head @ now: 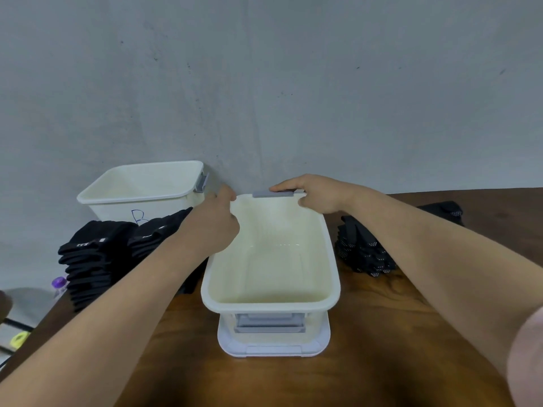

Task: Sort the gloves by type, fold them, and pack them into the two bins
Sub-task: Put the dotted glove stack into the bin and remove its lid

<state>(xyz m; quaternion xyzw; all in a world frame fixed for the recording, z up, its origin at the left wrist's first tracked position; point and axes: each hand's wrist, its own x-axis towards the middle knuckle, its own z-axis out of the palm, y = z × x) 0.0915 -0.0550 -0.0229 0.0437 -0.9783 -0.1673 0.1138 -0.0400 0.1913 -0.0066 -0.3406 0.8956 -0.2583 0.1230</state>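
Note:
An empty white bin (332,268) stands in the middle of the wooden table, resting on a white lid (273,349). My left hand (216,223) grips the bin's far left rim. Over the far rim, my right hand (313,193) curls beside the grey handle (271,194). A second empty white bin (114,205), marked with a blue letter B, sits at the back left by the wall. Plain black gloves (88,262) are stacked left of the near bin. Black gloves with white dots (363,254) are piled to its right.
The wooden table (182,348) ends at a grey wall behind the bins. Another black glove (443,211) lies at the far right. Off the table's left edge are a purple-capped bottle (58,286) and a yellow object (19,339) lower down.

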